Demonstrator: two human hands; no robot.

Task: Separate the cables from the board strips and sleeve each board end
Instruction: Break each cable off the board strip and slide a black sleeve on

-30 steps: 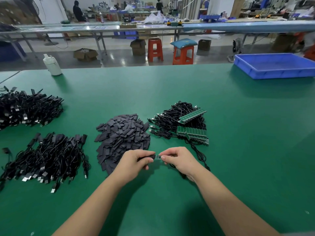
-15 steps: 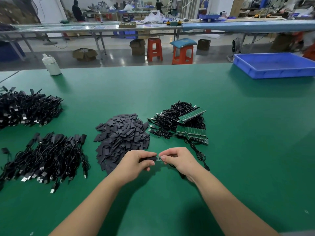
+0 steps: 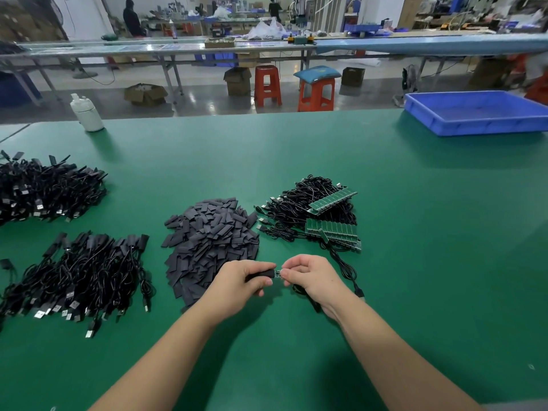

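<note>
Head view: the left hand was curled round a black sleeve, pinching it between thumb and fingers, while the right hand pinched the small board end of one cable, whose black lead trailed off past the right wrist onto the green tabletop. The two hands were nearly touching, low over the tabletop, with a short bare stretch of board showing between sleeve and right fingertips. In my judgement the step in hand was sleeving: the board was partly inside the sleeve, not fully covered. The next move would call for a straight push of sleeve over board, with the right pinch giving way toward the lead so that the fingertips do not block the sleeve's mouth; how far it must seat could not be told. Just beyond the left hand lay a heap of loose sleeves; beside it, to the right, a tangle of cables attached to green board strips, not yet separated. Two piles of cables lay well to the left, the nearer one apparently sleeved, the farther one unclear. A blue tray and a white bottle stood at the far edge.
</note>
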